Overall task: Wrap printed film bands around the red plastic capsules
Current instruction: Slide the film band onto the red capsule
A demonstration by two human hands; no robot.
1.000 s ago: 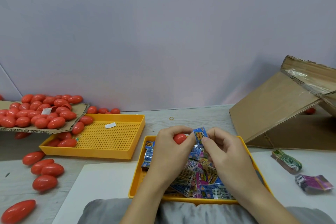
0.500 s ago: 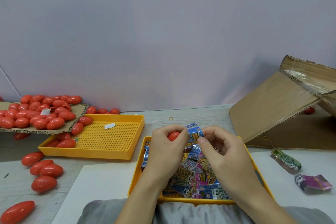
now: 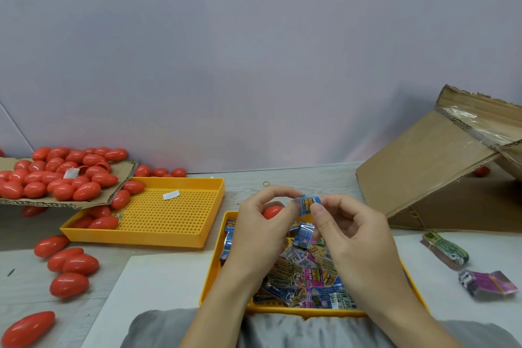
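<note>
My left hand [image 3: 258, 232] curls round a red capsule [image 3: 272, 211], mostly hidden in the palm. Its fingertips meet those of my right hand [image 3: 350, 237], and together they pinch a small blue printed film band [image 3: 308, 203] just right of the capsule. Both hands hover above a yellow tray [image 3: 210, 271] filled with loose printed bands [image 3: 308, 277] in blue, pink and grey.
A second yellow perforated tray [image 3: 169, 212] sits at left with a few capsules in it. A cardboard sheet [image 3: 118, 181] piled with red capsules overhangs it; more capsules [image 3: 69, 264] lie loose on the table. Tilted cardboard box [image 3: 429, 161] and two band bundles [image 3: 446, 248] at right.
Both hands have risen slightly and the blue band has moved right of the capsule, now pinched between both hands' fingertips. The capsule shows less in the left palm.
</note>
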